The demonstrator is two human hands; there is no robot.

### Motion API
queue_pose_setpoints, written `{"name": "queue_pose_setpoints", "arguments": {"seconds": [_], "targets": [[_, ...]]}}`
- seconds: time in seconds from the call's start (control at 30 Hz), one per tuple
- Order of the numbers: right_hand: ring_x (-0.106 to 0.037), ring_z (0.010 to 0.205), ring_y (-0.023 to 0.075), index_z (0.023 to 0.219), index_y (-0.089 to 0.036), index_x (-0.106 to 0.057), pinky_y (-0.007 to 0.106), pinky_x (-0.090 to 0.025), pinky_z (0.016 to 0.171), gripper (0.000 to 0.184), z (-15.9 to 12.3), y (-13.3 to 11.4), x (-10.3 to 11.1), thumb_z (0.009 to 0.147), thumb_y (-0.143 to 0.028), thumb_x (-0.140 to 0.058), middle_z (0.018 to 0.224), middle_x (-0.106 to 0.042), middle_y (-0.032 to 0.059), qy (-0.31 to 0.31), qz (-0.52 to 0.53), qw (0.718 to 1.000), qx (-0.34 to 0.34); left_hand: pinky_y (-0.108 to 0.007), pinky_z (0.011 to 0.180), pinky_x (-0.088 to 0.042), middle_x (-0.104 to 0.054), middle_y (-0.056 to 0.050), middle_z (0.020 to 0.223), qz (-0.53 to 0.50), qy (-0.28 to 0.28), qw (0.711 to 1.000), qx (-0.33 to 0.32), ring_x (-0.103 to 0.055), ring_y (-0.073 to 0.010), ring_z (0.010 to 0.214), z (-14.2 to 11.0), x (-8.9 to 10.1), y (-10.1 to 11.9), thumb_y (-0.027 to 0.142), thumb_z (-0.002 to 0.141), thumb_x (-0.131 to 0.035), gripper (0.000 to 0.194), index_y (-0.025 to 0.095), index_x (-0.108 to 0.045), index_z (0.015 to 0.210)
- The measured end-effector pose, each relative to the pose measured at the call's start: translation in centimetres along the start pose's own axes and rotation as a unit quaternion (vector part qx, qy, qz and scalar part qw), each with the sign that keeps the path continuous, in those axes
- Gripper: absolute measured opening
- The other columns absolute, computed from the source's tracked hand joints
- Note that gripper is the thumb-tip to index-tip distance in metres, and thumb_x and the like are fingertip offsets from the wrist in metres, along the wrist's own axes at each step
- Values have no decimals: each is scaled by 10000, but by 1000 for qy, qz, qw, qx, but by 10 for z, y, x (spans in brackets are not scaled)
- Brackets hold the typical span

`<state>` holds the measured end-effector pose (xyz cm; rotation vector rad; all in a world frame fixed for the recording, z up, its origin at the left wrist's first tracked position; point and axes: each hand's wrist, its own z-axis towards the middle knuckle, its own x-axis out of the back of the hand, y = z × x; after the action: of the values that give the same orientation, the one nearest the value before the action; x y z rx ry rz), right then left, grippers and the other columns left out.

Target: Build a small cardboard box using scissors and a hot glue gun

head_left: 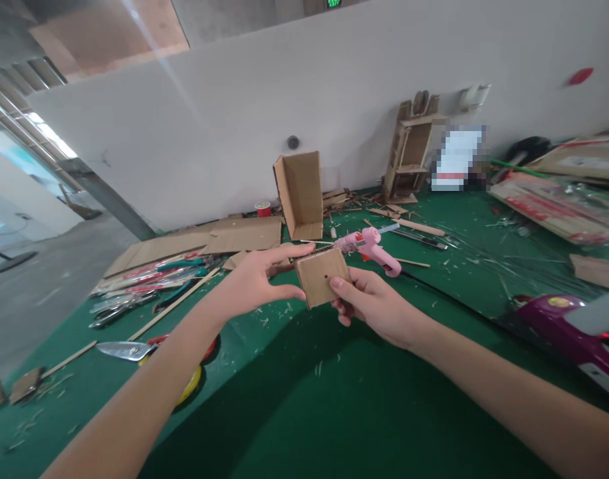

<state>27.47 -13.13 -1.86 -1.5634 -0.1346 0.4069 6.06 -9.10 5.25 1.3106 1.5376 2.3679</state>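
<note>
A small square cardboard piece (317, 283), with a dark hole in its face, is held above the green table. It looks thick, like a shallow box; its far side is hidden. My right hand (364, 294) pinches its right side, thumb on the face and fingers curled behind. My left hand (257, 279) grips its left side, with the thumb at the left edge and the index finger along the top. Just behind the piece lies a pink hot glue gun (379, 249), its nozzle close to the piece's top edge.
A tall cardboard corner (304, 196) stands by the wall. Behind it to the right is a cardboard tower (409, 156). Scissors (127, 350) lie partly under my left forearm. Packaged tools (149, 286) are at left, a purple device (564, 326) at right. A cable (449, 303) crosses the table (304, 412).
</note>
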Motion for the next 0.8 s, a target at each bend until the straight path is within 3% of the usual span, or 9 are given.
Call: {"name": "queue_pose_setpoints", "arguments": {"seconds": [0.37, 0.8], "targets": [[-526, 512, 88, 778, -188, -486, 258, -445, 520, 300, 0, -7, -6, 894, -455, -556, 664, -516, -41, 23, -109, 994, 1, -448, 1121, -401, -542, 17, 1408, 38, -4, 999, 15, -487, -248, 1309, -1, 0, 4, 322, 744, -758, 623, 309, -537, 1328], [-526, 494, 89, 793, -190, -495, 260, -462, 517, 240, 1, -5, -8, 910, -396, -534, 662, -515, -43, 37, -119, 992, -11, -456, 1073, -439, -509, -2, 1435, 64, -12, 998, 13, -461, -257, 1327, 0, -2, -7, 366, 780, -702, 604, 327, -506, 1350]]}}
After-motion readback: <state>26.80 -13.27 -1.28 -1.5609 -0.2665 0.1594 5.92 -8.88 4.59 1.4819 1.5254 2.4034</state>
